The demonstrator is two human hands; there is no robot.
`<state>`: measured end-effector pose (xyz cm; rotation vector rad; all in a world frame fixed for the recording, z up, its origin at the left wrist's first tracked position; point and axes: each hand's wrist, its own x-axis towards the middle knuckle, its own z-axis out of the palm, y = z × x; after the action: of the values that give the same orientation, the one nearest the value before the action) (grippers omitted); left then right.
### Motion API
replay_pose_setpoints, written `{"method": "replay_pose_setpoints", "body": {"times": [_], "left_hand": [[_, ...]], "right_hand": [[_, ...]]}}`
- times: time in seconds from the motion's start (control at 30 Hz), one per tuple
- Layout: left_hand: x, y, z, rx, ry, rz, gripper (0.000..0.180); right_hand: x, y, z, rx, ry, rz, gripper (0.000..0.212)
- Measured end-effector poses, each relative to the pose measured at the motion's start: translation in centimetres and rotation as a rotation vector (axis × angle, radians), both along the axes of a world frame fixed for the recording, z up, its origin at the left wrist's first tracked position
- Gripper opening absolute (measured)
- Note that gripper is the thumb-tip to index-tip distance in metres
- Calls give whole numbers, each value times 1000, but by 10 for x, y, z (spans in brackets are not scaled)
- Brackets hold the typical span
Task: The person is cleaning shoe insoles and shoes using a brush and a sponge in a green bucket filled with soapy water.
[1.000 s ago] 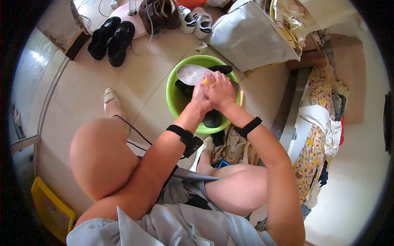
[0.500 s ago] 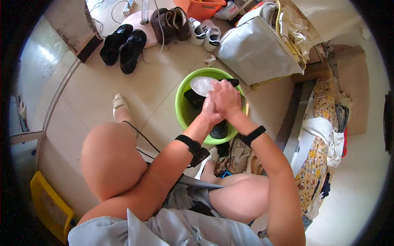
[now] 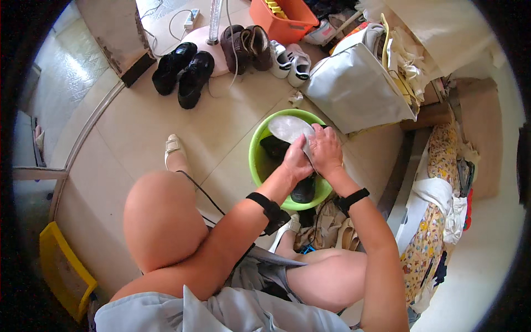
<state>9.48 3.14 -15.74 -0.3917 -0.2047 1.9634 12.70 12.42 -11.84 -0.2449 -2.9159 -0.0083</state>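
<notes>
Over a light-green basin (image 3: pixel 253 161), both of my hands hold a pale grey insole (image 3: pixel 288 128), its rounded end pointing to the far left. My left hand (image 3: pixel 297 162) grips the near part from the left, thumb along its edge. Against the other side, my right hand (image 3: pixel 326 150) is closed with bent fingers around the insole. Dark shoes lie in the basin below: one black shoe (image 3: pixel 303 191) shows its end near the front rim, another black piece (image 3: pixel 273 147) shows at the left. The rest of the basin's contents is hidden by my hands.
Beyond the basin stand black shoes (image 3: pixel 194 81), brown boots (image 3: pixel 246 48), white sneakers (image 3: pixel 299 65) and an orange bin (image 3: pixel 283 25). A large white box (image 3: pixel 359 88) sits far right. Fabric lies between my feet. A cable (image 3: pixel 202 191) runs beside my left leg.
The whole view has shifted, so the scene sits farther right and lower. My hands have come slightly apart from their overlapped grip, and more of the insole shows between them.
</notes>
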Motion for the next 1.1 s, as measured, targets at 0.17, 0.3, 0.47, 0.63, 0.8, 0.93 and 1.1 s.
{"method": "replay_pose_setpoints", "body": {"times": [0.17,0.3,0.47,0.63,0.8,0.93,1.1], "left_hand": [[14,6,8,-84,-10,-70,54],[2,2,-5,-10,-26,26,57],[6,1,-3,-2,-4,50,54],[19,8,13,-177,283,-109,35],[8,9,0,-304,360,-43,38],[5,5,-3,-253,347,37,37],[-3,4,-3,-308,299,-34,37]], "right_hand": [[-2,16,4,-13,19,-233,29],[5,-6,6,39,-104,-163,39],[4,-27,15,-19,-205,-173,40],[-2,15,5,-48,-28,-278,35],[-2,45,-14,-117,-55,-222,40],[-11,76,-12,-1349,66,-815,39],[-24,67,41,-1786,223,-443,34]]}}
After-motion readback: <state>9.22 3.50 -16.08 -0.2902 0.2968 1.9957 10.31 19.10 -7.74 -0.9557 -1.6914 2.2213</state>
